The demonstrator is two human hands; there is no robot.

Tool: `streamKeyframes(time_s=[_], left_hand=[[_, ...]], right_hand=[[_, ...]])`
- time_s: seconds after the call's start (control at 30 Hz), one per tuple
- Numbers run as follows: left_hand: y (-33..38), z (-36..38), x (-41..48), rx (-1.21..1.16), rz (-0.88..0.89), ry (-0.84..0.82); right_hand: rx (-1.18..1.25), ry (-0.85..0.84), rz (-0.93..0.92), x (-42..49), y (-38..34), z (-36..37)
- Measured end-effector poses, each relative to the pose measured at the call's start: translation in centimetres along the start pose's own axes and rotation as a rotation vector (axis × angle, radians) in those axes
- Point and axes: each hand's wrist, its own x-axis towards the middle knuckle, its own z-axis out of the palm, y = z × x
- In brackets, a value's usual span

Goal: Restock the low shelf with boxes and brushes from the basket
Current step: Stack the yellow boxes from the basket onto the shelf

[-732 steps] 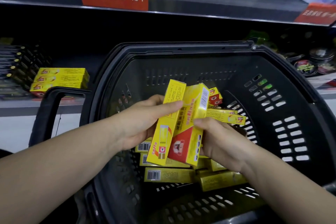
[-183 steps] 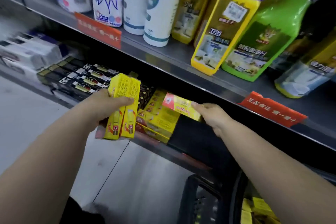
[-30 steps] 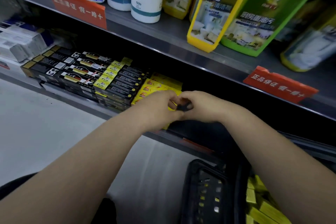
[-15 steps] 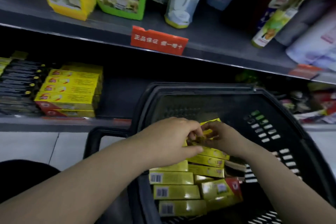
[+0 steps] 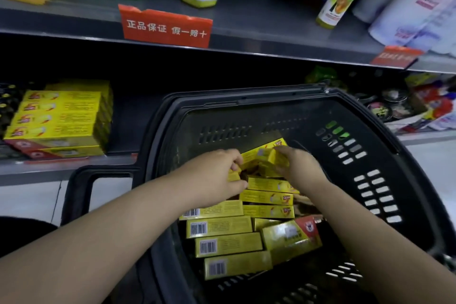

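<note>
Fingers of the left hand (image 5: 217,176) and right hand (image 5: 299,170) clamp one tilted yellow box (image 5: 262,155) inside the black basket (image 5: 246,100), at 12 o'clock of the box pile (image 5: 229,244). Low shelf (image 5: 129,116) lies bare at 3 o'clock of its stacked boxes (image 5: 59,121).

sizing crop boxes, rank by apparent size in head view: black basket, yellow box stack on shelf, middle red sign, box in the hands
Largest first:
black basket
yellow box stack
middle red sign
held box, partly hidden
</note>
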Motion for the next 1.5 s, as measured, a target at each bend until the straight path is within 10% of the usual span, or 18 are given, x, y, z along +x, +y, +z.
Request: streamKeyframes(time_s=[0.17, 0.4, 0.57, 0.8, 1.13, 1.5], left_hand=[[0.1, 0.3, 0.6, -0.357, -0.180, 0.064], [-0.5, -0.2, 0.8, -0.755, -0.297, 0.157], [-0.9, -0.3, 1.0, -0.888, -0.332, 0.120], [-0.9, -0.3, 1.3, -0.972, -0.366, 0.122], [-0.7, -0.5, 1.5, -1.016, -0.398, 0.098], [-0.4, -0.7, 1.0, -0.970, -0.415, 0.079]], right_hand=[[0.840, -0.027, -0.021, -2.1, -5.6, -4.9], [1.048, -0.079, 0.017, -1.1, -6.9, -4.7], [0.186, -0.283, 0.104, 1.1, -0.1, 1.2], [-0.281, -0.344, -0.030, 0.6, 2.3, 6.5], [-0.409, -0.129, -0.226, 0.6, 1.4, 4.3], [-0.458, -0.316, -0.093, -0.1, 3.2, 5.5]])
